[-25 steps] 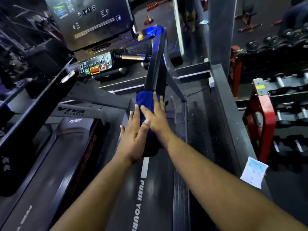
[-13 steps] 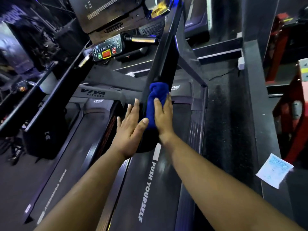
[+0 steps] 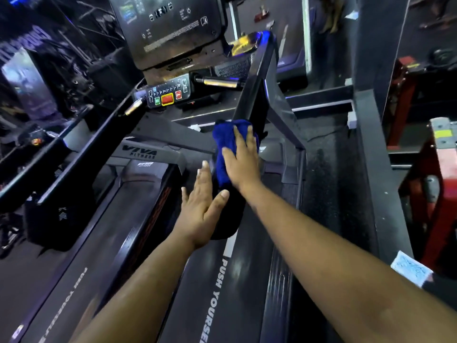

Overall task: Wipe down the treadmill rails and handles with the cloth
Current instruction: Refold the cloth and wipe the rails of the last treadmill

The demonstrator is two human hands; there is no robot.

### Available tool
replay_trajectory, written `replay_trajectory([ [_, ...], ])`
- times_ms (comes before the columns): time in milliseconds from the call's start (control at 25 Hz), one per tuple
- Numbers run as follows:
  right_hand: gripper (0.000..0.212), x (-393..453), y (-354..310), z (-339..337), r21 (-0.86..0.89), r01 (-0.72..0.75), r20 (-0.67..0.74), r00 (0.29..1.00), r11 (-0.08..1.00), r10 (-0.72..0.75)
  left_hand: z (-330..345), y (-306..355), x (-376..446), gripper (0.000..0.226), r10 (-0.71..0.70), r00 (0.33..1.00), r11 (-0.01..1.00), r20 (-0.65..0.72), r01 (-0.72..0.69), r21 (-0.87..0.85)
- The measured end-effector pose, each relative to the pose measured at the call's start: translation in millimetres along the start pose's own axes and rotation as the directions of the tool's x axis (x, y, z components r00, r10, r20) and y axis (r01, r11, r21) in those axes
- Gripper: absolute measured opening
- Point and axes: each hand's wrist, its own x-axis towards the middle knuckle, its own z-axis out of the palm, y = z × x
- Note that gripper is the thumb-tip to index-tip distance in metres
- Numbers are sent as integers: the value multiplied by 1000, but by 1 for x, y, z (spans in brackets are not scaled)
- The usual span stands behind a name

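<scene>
A blue cloth [image 3: 223,142] is draped over the treadmill's black right handrail [image 3: 254,95], which slopes up to the console. My right hand [image 3: 241,164] lies flat on the cloth and presses it against the rail. My left hand [image 3: 201,206] rests with fingers spread against the left side of the rail's rounded lower end [image 3: 227,219], just below the cloth, holding nothing. The left handrail [image 3: 81,154] runs along the other side.
The console with its red and green buttons [image 3: 168,97] and dark screen [image 3: 170,23] stands ahead. The belt [image 3: 217,293] reads "PUSH YOURSELF". A second treadmill [image 3: 61,268] lies to the left. A red weight rack [image 3: 435,169] and a grey ledge with a paper slip [image 3: 410,271] stand right.
My right hand has slid the cloth up the rail, away from the left hand, which stayed at the rail's lower end. The camera view has shifted.
</scene>
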Motion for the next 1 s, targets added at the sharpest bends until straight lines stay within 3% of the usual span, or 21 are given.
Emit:
replay_trajectory([
  [80, 64, -67, 12, 7, 139, 96, 14, 995, 986, -99, 1, -2, -1, 90, 7, 1000, 999, -14, -7, -33],
  [160, 65, -113, 21, 14, 214, 87, 43, 994, 973, -99, 1, -5, 1, 91, 7, 1000, 995, -27, -9, -95],
  [280, 66, -53, 5, 13, 81, 14, 31, 999, 997, -17, -1, -4, 3, 89, 15, 1000, 995, -15, -17, -103],
  [360, 66, -19, -7, 3, 85, -50, -3, 999, 995, 50, -2, -2, 4, 88, 10, 1000, 997, 11, -9, -82],
  [440, 66, -40, 1, 7, 155, -31, -35, 999, 987, 36, -2, 0, 5, 89, 7, 1000, 995, 13, -5, -100],
  [560, 61, -123, 7, 23, 297, 28, -14, 1000, 954, -25, -2, -3, 4, 93, -19, 1000, 958, -19, 13, -288],
  [640, 66, -110, 8, 25, 240, 16, -27, 1000, 971, -9, -2, -5, 5, 92, -32, 999, 935, -27, 20, -355],
  [800, 72, -9, 5, 7, 168, -66, -62, 995, 984, 77, -4, -2, 6, 90, -19, 1000, 992, 14, 21, -126],
  [880, 70, -15, 8, 8, 184, -62, -56, 996, 981, 74, -5, -3, 5, 92, -30, 999, 999, 45, 31, -26],
  [1000, 66, -76, 10, 11, 230, 25, 31, 999, 973, -34, -7, -1, 18, 93, -50, 998, 998, 49, 52, -40],
])
